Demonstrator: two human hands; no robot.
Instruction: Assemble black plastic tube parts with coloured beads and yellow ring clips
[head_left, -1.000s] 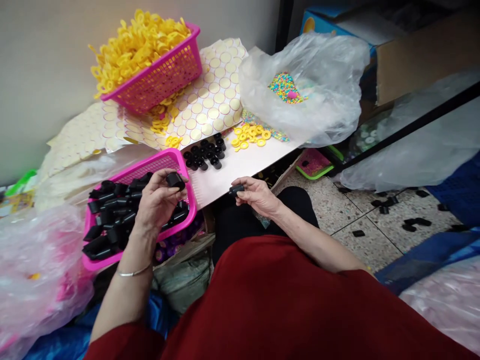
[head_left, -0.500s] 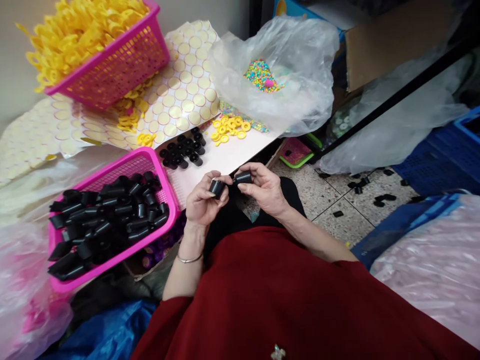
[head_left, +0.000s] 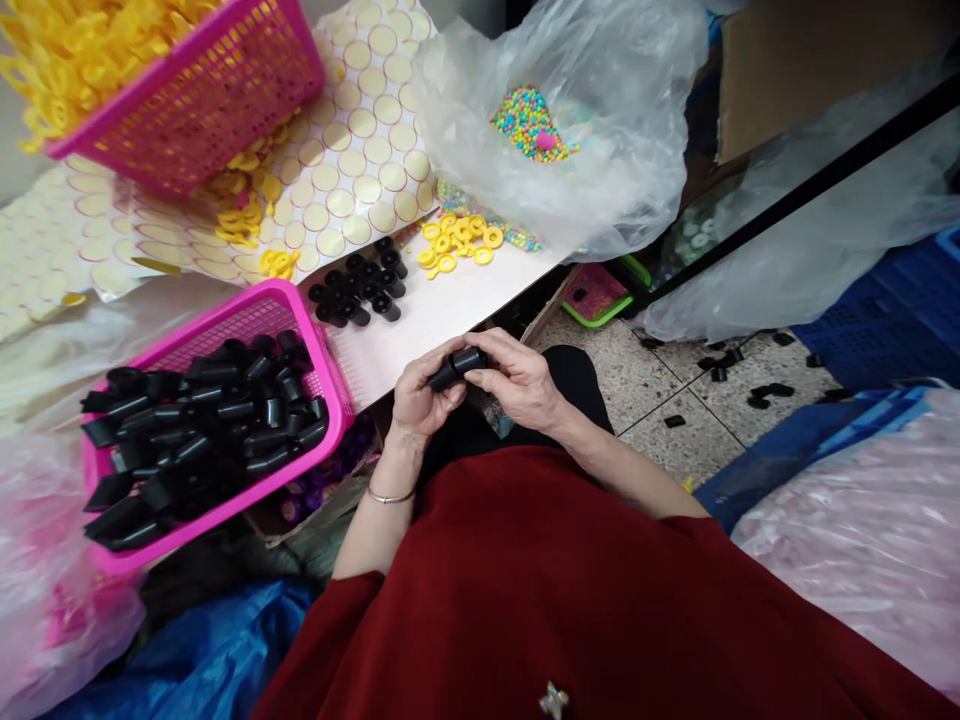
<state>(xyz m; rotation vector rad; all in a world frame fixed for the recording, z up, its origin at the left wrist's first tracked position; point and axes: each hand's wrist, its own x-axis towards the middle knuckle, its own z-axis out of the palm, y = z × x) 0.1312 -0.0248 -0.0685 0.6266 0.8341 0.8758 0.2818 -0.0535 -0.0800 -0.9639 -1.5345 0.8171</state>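
Over my lap, my left hand [head_left: 424,392] is closed around a short black plastic cylinder [head_left: 442,374]. My right hand [head_left: 519,376] pinches a second black plastic piece [head_left: 471,359]. The two pieces meet end to end; whether one sits inside the other I cannot tell. Just beyond my hands, a cluster of upright black cups [head_left: 361,287] stands on the white tabletop [head_left: 435,315]. Several yellow rings [head_left: 459,243] lie behind them. To the left, a pink basket [head_left: 330,380] holds many black plastic pieces [head_left: 217,400].
A second pink basket [head_left: 225,95] heaped with yellow pieces [head_left: 97,60] stands on sheets of round stickers [head_left: 360,150]. A clear plastic bag [head_left: 615,150] holds small coloured beads [head_left: 529,120]. Black pieces lie on the tiled floor [head_left: 660,385], near a blue crate [head_left: 877,320].
My hands have come together, and the two black pieces, apart before, now touch end to end. The view has shifted slightly, moving the table and baskets up and left.
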